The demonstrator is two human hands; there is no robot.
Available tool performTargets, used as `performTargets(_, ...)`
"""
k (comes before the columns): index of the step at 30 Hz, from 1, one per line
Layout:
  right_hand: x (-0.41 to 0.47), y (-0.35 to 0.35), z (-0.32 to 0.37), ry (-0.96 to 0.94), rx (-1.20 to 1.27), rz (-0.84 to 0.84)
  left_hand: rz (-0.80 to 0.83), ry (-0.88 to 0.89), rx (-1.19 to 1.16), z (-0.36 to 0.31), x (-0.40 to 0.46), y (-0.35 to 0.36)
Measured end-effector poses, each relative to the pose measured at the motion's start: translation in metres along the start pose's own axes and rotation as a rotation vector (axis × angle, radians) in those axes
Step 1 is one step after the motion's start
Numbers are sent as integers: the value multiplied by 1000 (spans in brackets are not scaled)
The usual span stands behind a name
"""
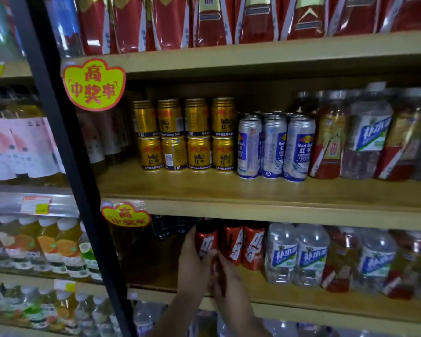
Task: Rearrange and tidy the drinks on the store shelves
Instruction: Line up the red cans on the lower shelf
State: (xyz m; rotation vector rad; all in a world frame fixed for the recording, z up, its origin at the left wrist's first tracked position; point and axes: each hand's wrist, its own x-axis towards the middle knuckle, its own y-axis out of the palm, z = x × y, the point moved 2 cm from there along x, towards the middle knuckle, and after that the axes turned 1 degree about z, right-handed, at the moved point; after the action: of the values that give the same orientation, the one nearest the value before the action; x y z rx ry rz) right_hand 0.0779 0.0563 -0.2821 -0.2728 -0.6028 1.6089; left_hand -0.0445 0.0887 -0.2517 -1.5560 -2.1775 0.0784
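Observation:
On the lower wooden shelf (pixel 301 305) stand three red cans with white lettering. My left hand (pixel 192 261) is wrapped around the leftmost red can (pixel 206 239), fingers behind and thumb in front. My right hand (pixel 226 276) touches the base of the same can from the right, beside the middle red can (pixel 231 244). The third red can (pixel 253 246) stands next to clear water bottles (pixel 297 254). Dark cans (pixel 170 227) sit further back to the left. My hands hide the held can's lower part.
The middle shelf (pixel 229 190) carries gold cans (pixel 187 135) stacked two high, tall silver-blue cans (pixel 275 147) and bottles (pixel 370 135). Red pouches (pixel 204 18) fill the top shelf. A black cooler frame (pixel 66 142) with bottled drinks stands at the left. Yellow promo tags (pixel 94 85) hang on the shelf edges.

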Motion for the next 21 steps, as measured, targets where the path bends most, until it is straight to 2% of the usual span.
performTargets(4, 8, 2, -10, -14, -55, -20, -24, 36, 92, 3, 8, 8)
performTargets(13, 16, 7, -22, -24, -118, -52, 10, 31, 133, 11, 20, 17)
performTargets(21, 13, 3, -20, -30, -90, -22, 60, -55, 37, 12, 19, 18)
